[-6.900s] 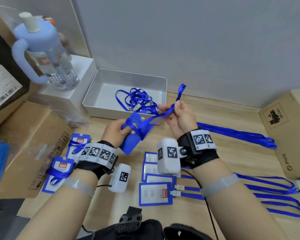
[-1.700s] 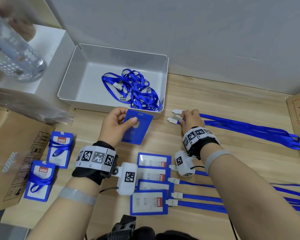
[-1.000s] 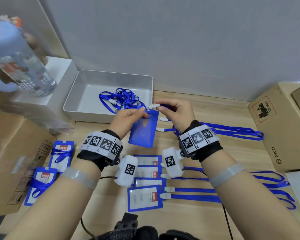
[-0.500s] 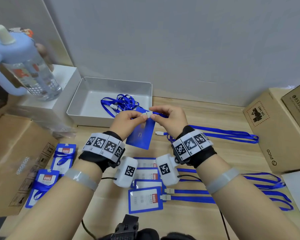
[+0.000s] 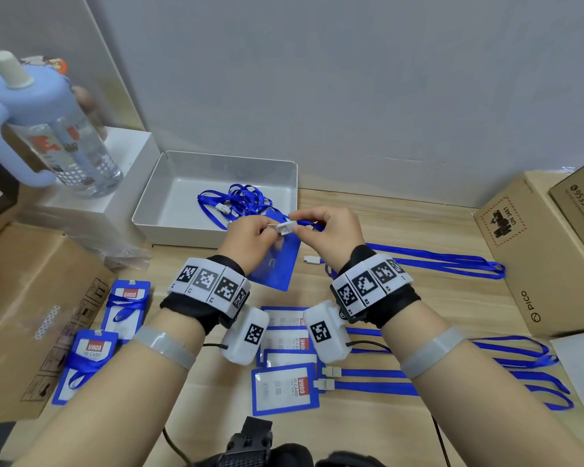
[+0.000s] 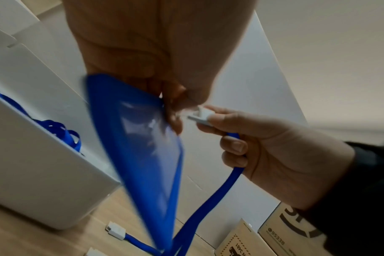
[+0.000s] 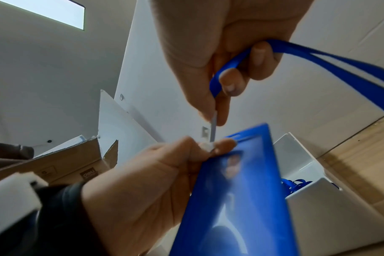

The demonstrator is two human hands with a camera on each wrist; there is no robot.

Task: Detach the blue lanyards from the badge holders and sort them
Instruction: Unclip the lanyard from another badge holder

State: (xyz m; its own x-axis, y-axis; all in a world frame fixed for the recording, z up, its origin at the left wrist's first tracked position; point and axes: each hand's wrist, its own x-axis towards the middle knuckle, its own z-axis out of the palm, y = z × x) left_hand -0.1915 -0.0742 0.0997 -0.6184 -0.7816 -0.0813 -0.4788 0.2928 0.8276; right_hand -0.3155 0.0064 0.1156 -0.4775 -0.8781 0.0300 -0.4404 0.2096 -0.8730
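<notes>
My left hand (image 5: 265, 232) grips the top edge of a blue badge holder (image 5: 277, 267), which hangs above the table in front of the tray. My right hand (image 5: 300, 219) pinches the white clip (image 5: 286, 227) of a blue lanyard (image 5: 435, 264) against that top edge. In the left wrist view the clip (image 6: 202, 116) sits between thumb and forefinger, and the strap (image 6: 208, 199) runs down through the curled fingers beside the holder (image 6: 143, 155). The right wrist view shows the clip (image 7: 212, 133) meeting the holder (image 7: 241, 199) at its slot.
A grey tray (image 5: 169, 183) behind the hands holds loose lanyards (image 5: 246, 200). Several badge holders with lanyards (image 5: 284, 389) lie near me, two wrapped ones (image 5: 129, 305) at left. Cardboard boxes (image 5: 536, 257) (image 5: 31, 298) flank the table. A water bottle (image 5: 54, 129) stands back left.
My right hand took a lanyard clip off the table and brought it to the holder in my left hand. Both hands rose and now meet at the clip.
</notes>
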